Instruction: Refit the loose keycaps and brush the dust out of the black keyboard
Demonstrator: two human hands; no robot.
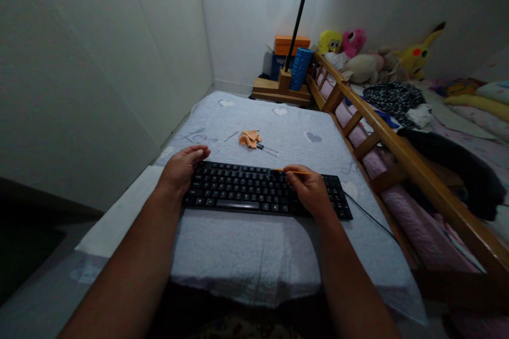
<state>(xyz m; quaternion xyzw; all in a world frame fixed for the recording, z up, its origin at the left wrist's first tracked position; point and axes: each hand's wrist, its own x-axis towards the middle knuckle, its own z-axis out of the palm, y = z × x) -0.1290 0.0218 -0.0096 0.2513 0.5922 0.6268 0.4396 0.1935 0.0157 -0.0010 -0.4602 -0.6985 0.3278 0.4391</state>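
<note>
A black keyboard (234, 188) lies across the cloth-covered desk (246, 243), in front of the person. The right hand (308, 189) covers a patch of keys towards its right end, hiding them from view. That hand's grip is narrow, thumb and fingers pinching a thin orange stick (299, 172); the stick's dark left end is over the upper rows, though whether it touches them is too small to tell. The left hand (183, 172) is at the keyboard's left end and hides part of that edge. Its fingers are curled with the thumb close to them, but I cannot tell whether its grip holds anything.

Beyond the keyboard lies a crumpled orange cloth (249, 139). A wire-ended tool (269, 149) sticks out beside it, its near part dark and its other end partly lost at the cloth. A thin pale stick (230, 136) lies to the left. The cable (369, 214) runs from the keyboard towards the wooden rail (382, 137), where its far end is lost. Both forearms are cut off below.
</note>
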